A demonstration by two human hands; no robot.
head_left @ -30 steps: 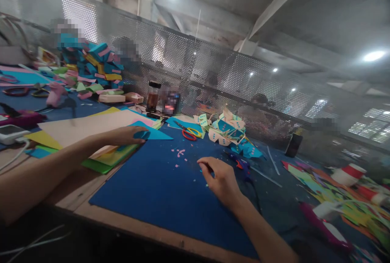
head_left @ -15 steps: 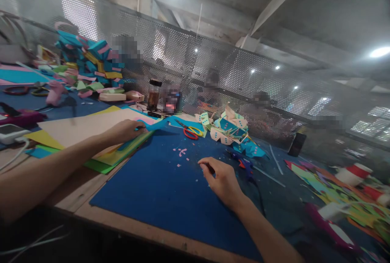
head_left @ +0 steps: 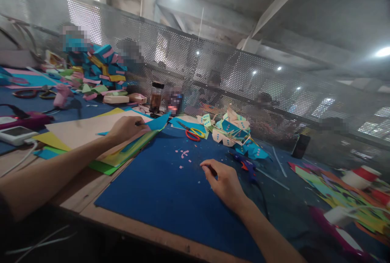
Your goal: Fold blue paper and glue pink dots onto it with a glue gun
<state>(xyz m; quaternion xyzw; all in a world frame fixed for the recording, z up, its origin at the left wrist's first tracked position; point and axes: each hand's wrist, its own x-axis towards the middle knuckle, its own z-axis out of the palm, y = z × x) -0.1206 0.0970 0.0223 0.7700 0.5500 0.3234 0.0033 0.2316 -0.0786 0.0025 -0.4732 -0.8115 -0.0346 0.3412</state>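
My left hand (head_left: 129, 128) is closed on a blue paper sheet (head_left: 158, 122), over the pale pink top of a stack of coloured paper (head_left: 76, 127). The blue sheet shows on both sides of this hand. Fingers curled, my right hand (head_left: 224, 179) rests on the blue mat (head_left: 158, 198), with thumb and forefinger close together and nothing visible between them. Tiny pink paper scraps (head_left: 183, 154) lie to its left. Scissors with red and yellow handles (head_left: 195, 133) lie beyond them. Right of my right hand is a blue glue gun (head_left: 246, 166).
Dotted paper shapes (head_left: 230, 129) are piled behind the glue gun. Glue sticks (head_left: 279, 161) and a dark phone (head_left: 301, 146) are to the right, near coloured paper pieces (head_left: 323, 181). A lidded jar (head_left: 156, 97) stands at the back. Folded paper pieces (head_left: 106, 66) are heaped at left.
The blue sheet in my left hand has shifted and tilted up, and a part of it now shows left of the wrist. My right hand has stayed at its spot. The view has shifted slightly.
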